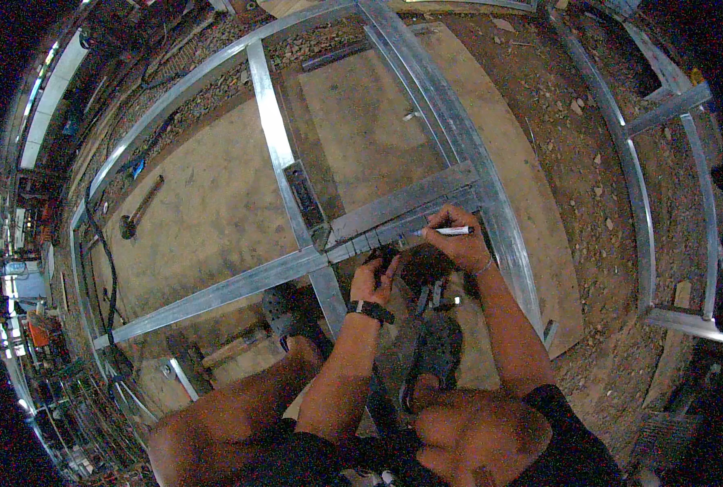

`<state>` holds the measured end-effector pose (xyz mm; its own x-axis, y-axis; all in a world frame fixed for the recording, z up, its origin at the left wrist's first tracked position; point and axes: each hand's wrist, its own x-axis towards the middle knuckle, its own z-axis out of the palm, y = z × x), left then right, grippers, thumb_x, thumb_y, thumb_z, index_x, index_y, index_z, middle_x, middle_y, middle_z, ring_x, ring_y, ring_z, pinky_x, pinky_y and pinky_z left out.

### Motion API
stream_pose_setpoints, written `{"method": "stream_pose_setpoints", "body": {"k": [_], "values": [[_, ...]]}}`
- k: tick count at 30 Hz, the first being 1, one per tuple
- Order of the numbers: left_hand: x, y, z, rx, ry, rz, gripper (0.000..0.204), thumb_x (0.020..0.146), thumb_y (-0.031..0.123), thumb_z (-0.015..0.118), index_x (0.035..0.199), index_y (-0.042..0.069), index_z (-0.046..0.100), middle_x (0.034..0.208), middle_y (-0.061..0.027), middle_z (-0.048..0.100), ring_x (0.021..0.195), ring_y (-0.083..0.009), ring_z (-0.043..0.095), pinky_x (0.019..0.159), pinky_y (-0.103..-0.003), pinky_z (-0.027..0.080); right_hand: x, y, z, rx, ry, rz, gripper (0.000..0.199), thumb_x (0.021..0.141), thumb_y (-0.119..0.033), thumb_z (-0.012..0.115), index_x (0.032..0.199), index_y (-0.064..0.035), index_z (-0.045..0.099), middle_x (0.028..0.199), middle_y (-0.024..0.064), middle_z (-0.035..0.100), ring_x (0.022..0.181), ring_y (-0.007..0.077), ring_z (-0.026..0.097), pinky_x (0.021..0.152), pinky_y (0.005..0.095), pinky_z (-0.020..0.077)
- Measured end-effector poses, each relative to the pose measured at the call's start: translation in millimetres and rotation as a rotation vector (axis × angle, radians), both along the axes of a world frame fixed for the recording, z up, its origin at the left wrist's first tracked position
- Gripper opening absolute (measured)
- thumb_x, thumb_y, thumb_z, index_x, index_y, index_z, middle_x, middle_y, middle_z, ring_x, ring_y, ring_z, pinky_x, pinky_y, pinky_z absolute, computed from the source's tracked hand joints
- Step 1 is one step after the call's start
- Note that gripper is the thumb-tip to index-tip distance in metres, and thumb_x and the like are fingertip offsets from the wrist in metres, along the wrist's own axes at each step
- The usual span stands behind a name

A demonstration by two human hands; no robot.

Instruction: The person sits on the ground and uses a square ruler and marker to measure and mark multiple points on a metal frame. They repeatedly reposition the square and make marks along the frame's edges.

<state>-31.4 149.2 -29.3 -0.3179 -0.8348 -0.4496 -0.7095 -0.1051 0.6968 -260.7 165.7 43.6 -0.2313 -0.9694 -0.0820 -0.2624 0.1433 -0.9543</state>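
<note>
R hand (457, 237) fingers pinched shut round a white marker pen (447, 231), pen lying near level, dark tip pointing to person's left & touching the top face of a flat metal bar (406, 203) that runs diagonally across the frame. L hand (371, 280) just below the bar's lower edge, fingers curled in, tips against the underside/edge of the bar near where it meets the frame joint; can't tell if it grips anything. Black wristband w/ watch (370, 310) on L wrist, thin bracelet on R wrist.

Bar lies over an aluminium frame (272, 134) of long rails & cross members, laid flat on plywood boards (207, 203). A level-like tool (305, 195) sits along the upright rail, just left of the bar's end. Person is crouched, bare knees at bottom edge, dark clog shoes (434, 345) on the board between rails.

Further out: hammer (138, 207) on the plywood to the left, black cable (106, 268) trailing along the left rail, 2nd metal frame (670, 203) on the dirt & rubble at right, well apart from the hands
</note>
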Motion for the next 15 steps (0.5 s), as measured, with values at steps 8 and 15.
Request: {"method": "stream_pose_setpoints", "body": {"k": [8, 15], "values": [[5.8, 7.3, -75.5, 0.435, 0.868, 0.617, 0.042, 0.086, -0.014, 0.047, 0.125, -0.007, 0.06, 0.136, -0.0182, 0.059, 0.105, -0.0302, 0.071, 0.081, -0.027, 0.063, 7.7, -3.1, -1.6, -0.104, 0.056, 0.076, 0.022, 0.081, -0.016, 0.086, 0.088, -0.0064, 0.067, 0.088, 0.0025, 0.068, 0.083, 0.0116, 0.063, 0.076, 0.0302, 0.0535], [14.9, 5.7, -74.1, 0.033, 0.437, 0.199, 0.038, 0.084, -0.013, 0.048, 0.117, -0.01, 0.064, 0.128, -0.0177, 0.065, 0.103, -0.0266, 0.07, 0.088, -0.03, 0.063, 11.2, -3.6, -3.4, -0.108, 0.048, 0.07, 0.021, 0.081, -0.011, 0.086, 0.088, -0.0057, 0.067, 0.086, 0.0008, 0.066, 0.083, 0.0099, 0.061, 0.075, 0.0286, 0.0527]]}}
